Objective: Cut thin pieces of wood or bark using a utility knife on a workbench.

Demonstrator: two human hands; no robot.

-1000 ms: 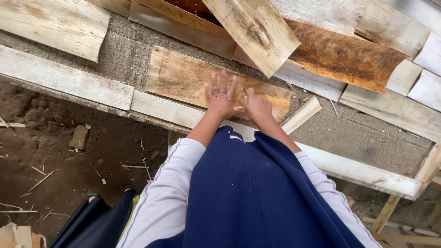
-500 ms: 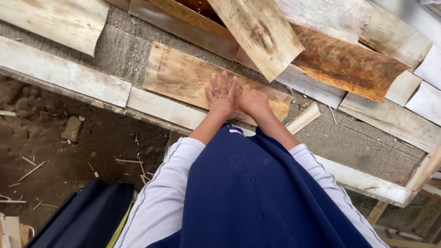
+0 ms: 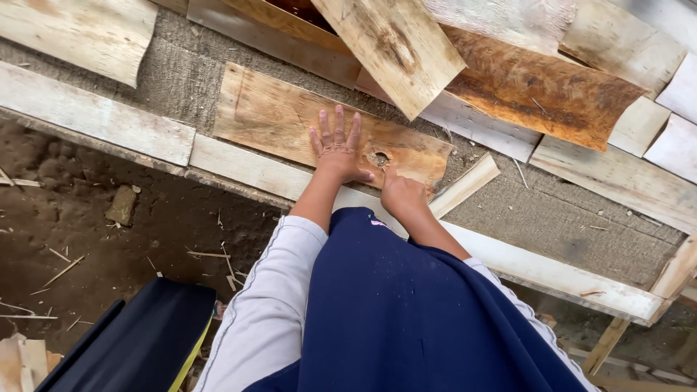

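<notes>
Fingers (image 3: 335,129) of the left hand (image 3: 337,154) lie spread flat on a brown wooden slab (image 3: 276,120) with a knot hole (image 3: 380,157), grasping nothing; the right hand (image 3: 401,193) is curled at the slab's near edge, which rests on a pale plank (image 3: 239,165)

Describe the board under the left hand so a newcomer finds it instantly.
Start at the long pale plank running across the wall of stacked timber. Just above it lies a flat brownish board, with the left hand spread flat on it and the right hand at its lower edge. Unlike its neighbours, it has a dark knot hole beside the left thumb.
</notes>
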